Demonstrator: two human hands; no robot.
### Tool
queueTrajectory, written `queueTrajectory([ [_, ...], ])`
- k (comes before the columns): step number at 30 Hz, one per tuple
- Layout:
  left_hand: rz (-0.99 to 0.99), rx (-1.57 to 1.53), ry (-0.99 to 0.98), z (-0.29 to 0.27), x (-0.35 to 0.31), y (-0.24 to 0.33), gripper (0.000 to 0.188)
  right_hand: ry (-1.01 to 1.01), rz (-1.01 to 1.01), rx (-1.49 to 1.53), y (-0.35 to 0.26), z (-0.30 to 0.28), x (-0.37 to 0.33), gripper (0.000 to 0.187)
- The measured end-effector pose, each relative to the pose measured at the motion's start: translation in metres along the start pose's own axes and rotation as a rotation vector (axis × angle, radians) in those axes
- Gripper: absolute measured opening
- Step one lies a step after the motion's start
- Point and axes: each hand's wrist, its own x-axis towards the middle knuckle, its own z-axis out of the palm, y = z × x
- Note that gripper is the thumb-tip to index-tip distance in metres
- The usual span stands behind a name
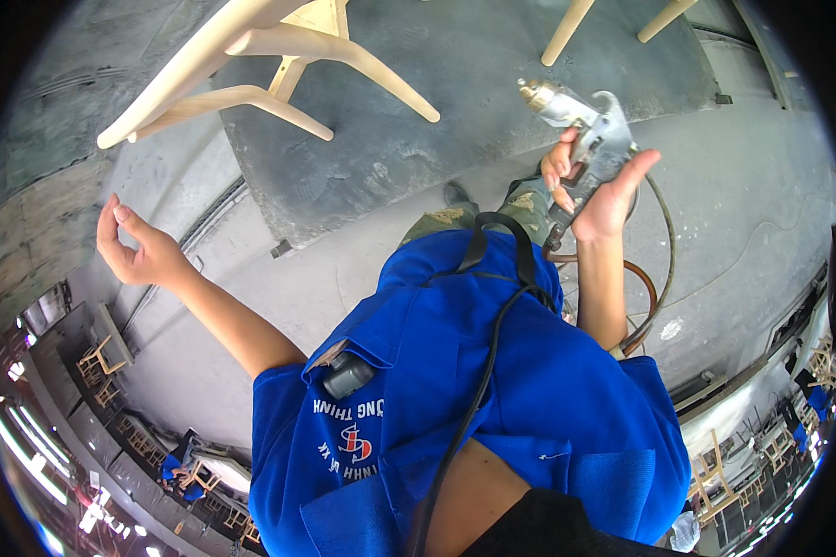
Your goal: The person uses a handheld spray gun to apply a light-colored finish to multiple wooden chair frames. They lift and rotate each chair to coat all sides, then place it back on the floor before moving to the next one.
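Note:
My right hand (596, 200) is closed round the grip of a silver spray gun (604, 141). Its thumb sticks out to the side, while the gun's brass-coloured nozzle points up and to the left. A reddish-brown hose and a dark hose (667, 232) hang beside my right forearm. On the far left, my left hand (139, 249) is raised with loosely bent fingers and holds nothing that I can see. Above it, apart from the hand, is a bare pale wooden chair (293, 45) whose legs point towards me.
The chair is over a dark grey platform (390, 139) with worn edges. More wooden legs (567, 32) show at the top right. A thin line crosses the grey floor (743, 204). Rows of chairs (139, 444) and other people in blue stand in the background.

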Motion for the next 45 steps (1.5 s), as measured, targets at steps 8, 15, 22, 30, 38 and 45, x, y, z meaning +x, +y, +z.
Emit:
queueTrajectory([
  [8, 0.102, -0.054, -0.26, 0.046, 0.019, 0.001, 0.036, 0.504, 0.214, -0.376, 0.06, -0.084, 0.022, 0.081],
  [15, 0.211, -0.028, -0.438, 0.114, 0.024, -0.017, 0.043, 0.682, 0.31, -0.509, 0.068, -0.172, -0.002, 0.078],
  [22, 0.177, 0.125, -0.292, 0.143, 0.006, 0.077, 0.046, 0.552, 0.15, -0.633, 0.026, -0.187, -0.009, 0.082],
  [30, 0.211, -0.067, -0.198, 0.154, -0.01, 0.214, 0.038, 0.643, 0.163, -0.719, 0.027, -0.229, 0.052, 0.057],
  [38, -0.161, -0.231, -0.481, 0.121, -0.188, 0.12, 0.03, 0.585, 0.065, -0.65, 0.007, -0.16, 0.017, 0.056],
  [45, -0.57, -0.177, -2.09, 0.005, -0.427, 0.037, 0.052, 0.215, -0.327, -0.343, -0.014, -0.055, -0.052, 0.087],
])
